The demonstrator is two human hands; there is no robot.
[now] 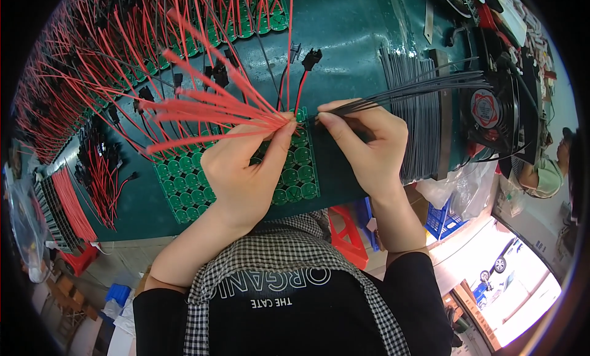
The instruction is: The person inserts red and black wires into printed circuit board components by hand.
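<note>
My left hand (249,165) pinches a fanned bundle of red wires (212,107) near their ends, the rest spreading up and to the left. Between thumb and fingers of my right hand (372,144) is a bundle of black wires (424,86), fanning out to the right. Both pinched ends meet close together above the right edge of a green circuit board panel (181,184) made of round boards. Red and black leads rise from the panel's far rows, some ending in black connectors (311,59). My hands hide part of the panel.
More green panels with dense red and black leads (104,55) fill the far left. Loose black wires (409,110) lie in a row at the right, beside a black fan (488,107). Connector leads (101,172) and red wires (72,202) lie at the left edge.
</note>
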